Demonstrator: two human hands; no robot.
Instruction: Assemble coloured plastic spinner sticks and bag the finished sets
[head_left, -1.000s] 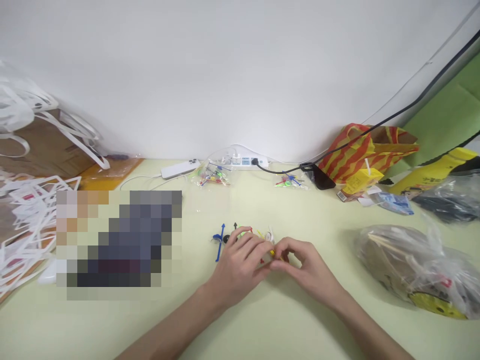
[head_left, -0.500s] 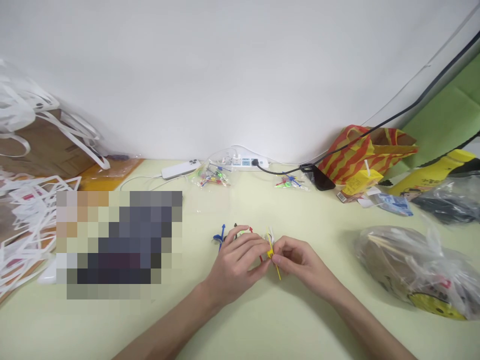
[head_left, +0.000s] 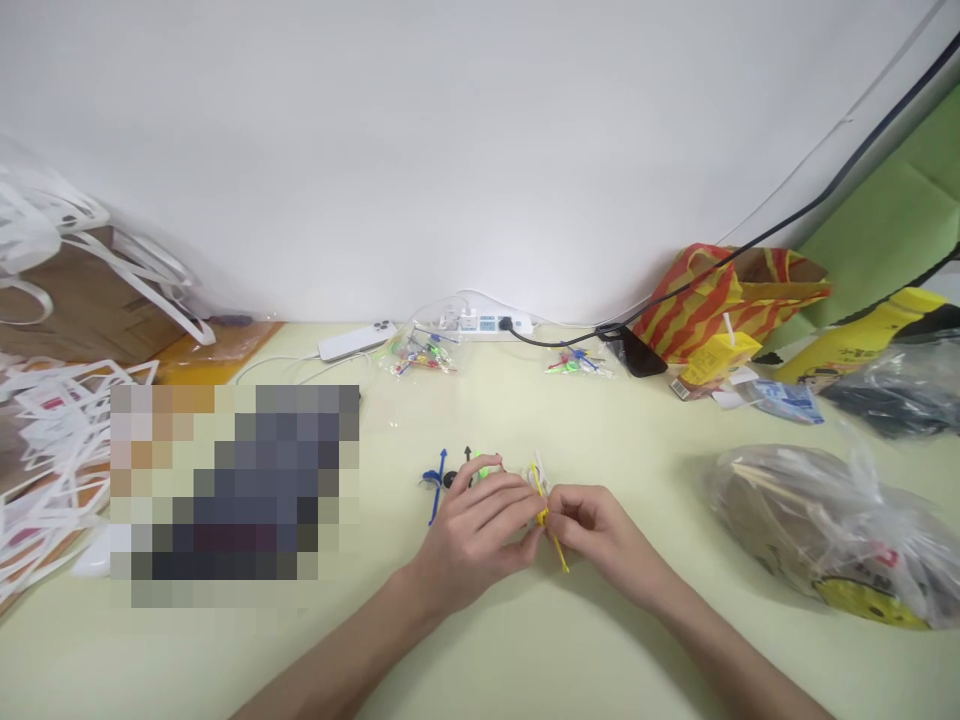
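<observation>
My left hand (head_left: 474,535) and my right hand (head_left: 600,538) meet at the fingertips over the pale yellow table (head_left: 480,640). Between them they pinch a thin yellow cable tie (head_left: 546,513), which slants from above the fingers down to the right. Just beyond my left hand lie a blue cable tie (head_left: 436,480), a small black piece and green and white ties, partly hidden by my fingers.
Two clear bags of coloured ties (head_left: 420,353) (head_left: 574,361), a white power strip (head_left: 484,323) and a remote lie at the back wall. A striped bag (head_left: 720,290) and plastic bags (head_left: 817,525) fill the right. White straps (head_left: 52,440) pile at the left beside a blurred patch.
The yellow tie, hidden between my fingertips a second ago, now sticks out above and below them. Both hands have drawn slightly nearer to me.
</observation>
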